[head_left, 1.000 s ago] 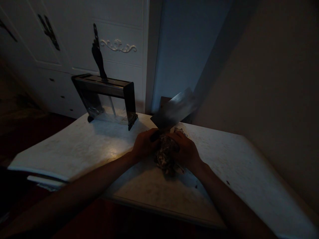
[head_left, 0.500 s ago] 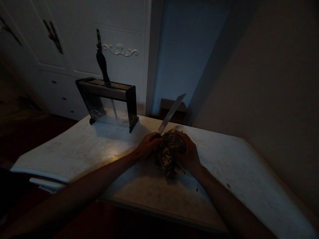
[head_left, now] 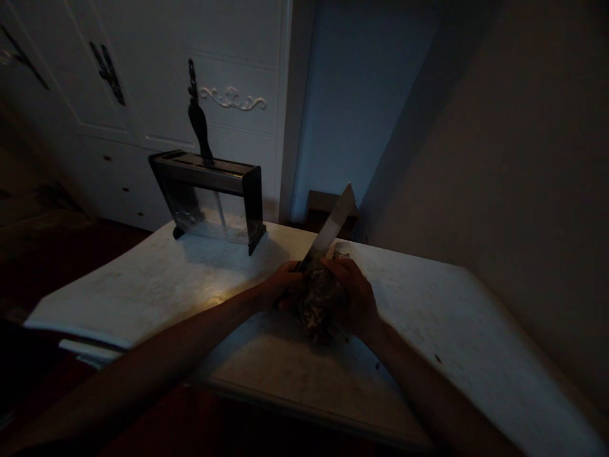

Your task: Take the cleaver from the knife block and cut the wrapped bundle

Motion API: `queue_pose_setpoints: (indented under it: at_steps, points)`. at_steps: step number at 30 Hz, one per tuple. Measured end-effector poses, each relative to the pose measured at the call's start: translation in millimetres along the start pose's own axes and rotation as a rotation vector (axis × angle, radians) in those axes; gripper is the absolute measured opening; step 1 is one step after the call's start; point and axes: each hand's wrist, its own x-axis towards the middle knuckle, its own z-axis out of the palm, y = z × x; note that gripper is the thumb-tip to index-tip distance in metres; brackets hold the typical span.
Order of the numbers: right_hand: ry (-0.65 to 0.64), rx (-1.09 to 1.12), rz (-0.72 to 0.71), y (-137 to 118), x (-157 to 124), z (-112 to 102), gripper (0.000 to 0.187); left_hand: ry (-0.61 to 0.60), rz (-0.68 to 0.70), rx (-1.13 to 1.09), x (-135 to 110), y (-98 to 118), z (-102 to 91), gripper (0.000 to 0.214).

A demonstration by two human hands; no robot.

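My left hand (head_left: 281,287) is closed around the handle of a knife (head_left: 333,227), whose broad blade points up and away toward the far table edge. Against the blade's lower part sits a dark brown, shaggy bundle (head_left: 316,308) with a shiny plastic-like wrap; its exact kind is too dark to make out. My right hand (head_left: 358,297) grips the bundle from the right, its thumb side close to the blade. Both hands are just above the pale tabletop (head_left: 409,298).
A black knife stand (head_left: 204,172) with clear sides is on the table at back left. A dark-handled rod (head_left: 198,124) stands upright in it. White cabinets (head_left: 228,38) rise behind. Small dark bits (head_left: 438,358) lie on the right. A brown box-like piece (head_left: 328,202) stands beyond the table.
The knife has turned so its blade shows broader and sits closer against the bundle. My left hand has dropped slightly, and the right hand has shifted over the bundle's top.
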Motion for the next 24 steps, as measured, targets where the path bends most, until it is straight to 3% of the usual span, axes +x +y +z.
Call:
queue_pose_setpoints:
  at_steps: [6,13,20,24]
  points:
    - [-0.036,-0.077,-0.073,-3,0,1,0.039,0.04,-0.001,0.15,0,-3,-1.6,0.036]
    - [-0.108,-0.064,-0.071,0,1,-1,0.038,-0.066,-0.028,0.19,2,-6,-11.1,0.048]
    - [-0.249,-0.072,0.019,2,5,-7,0.047,-0.083,-0.084,0.201,2,-5,-11.8,0.04]
    - [-0.262,-0.032,0.118,8,6,-9,0.046,-0.093,-0.088,0.16,1,-4,-10.3,0.037]
